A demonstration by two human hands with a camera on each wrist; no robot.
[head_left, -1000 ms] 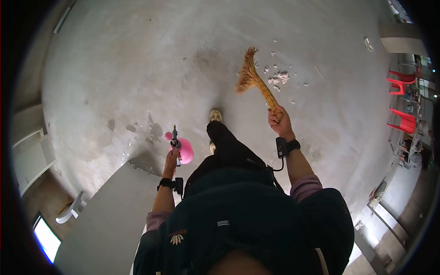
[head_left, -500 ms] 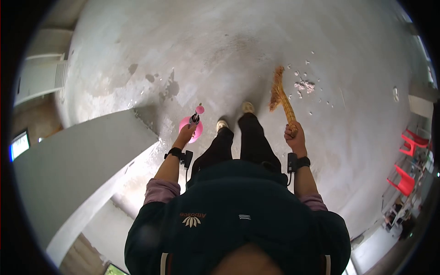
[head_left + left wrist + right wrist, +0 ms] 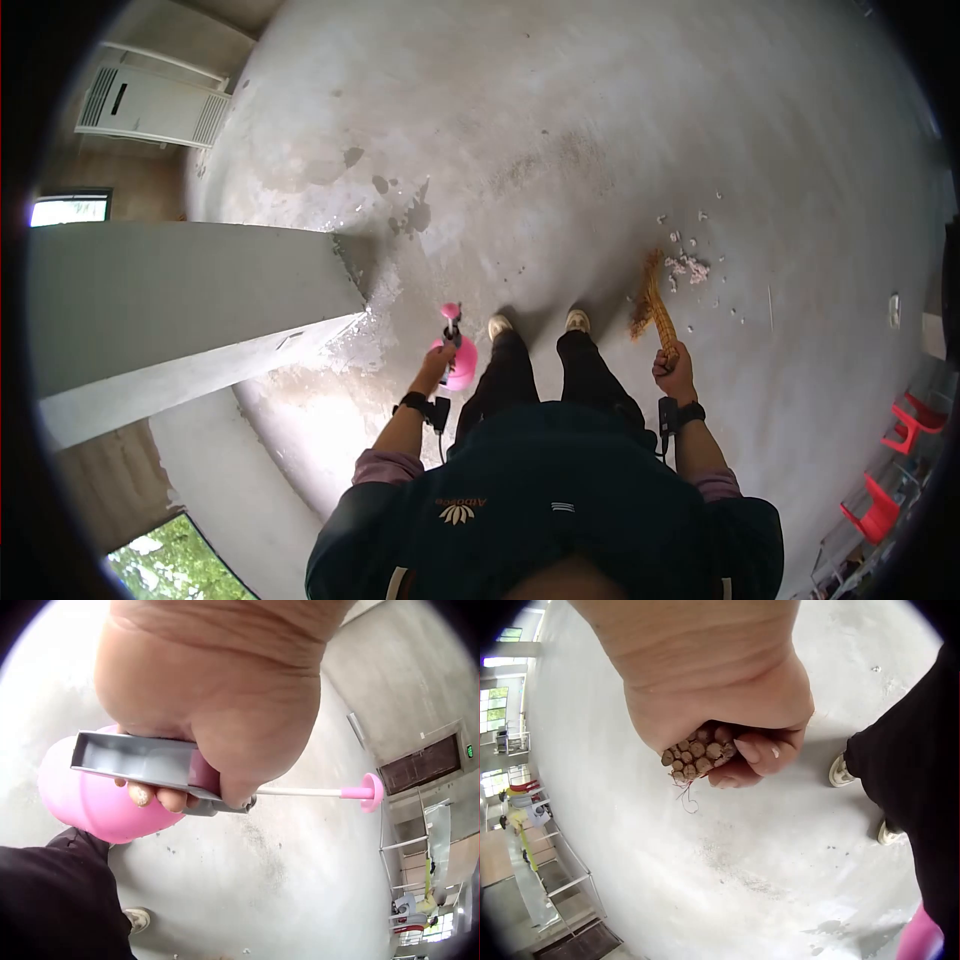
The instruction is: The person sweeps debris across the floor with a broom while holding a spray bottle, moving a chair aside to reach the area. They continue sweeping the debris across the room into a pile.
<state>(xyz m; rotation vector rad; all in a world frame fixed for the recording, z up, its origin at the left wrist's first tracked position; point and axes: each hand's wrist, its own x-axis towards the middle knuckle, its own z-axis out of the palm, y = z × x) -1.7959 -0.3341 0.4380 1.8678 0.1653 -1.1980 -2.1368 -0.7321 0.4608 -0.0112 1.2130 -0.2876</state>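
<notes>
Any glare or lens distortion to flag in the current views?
Head: fisheye curvature, black corners, glare on the floor at lower left; left wrist: floor washed out at upper left, pink sprayer pale at its left edge; right wrist: dark corners, broom handle fairly sharp.

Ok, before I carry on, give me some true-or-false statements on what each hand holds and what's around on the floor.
1. The left hand holds a pink, rounded plastic sprayer. True.
2. The right hand is empty. False: it grips a short yellow-brown straw broom.
3. Small whitish scraps lie on the bare grey floor. True.
4. The scraps lie closer to the sprayer than to the broom. False: they lie closer to the broom.
5. Two red plastic chairs show toward the right edge of the head view. True.
</notes>
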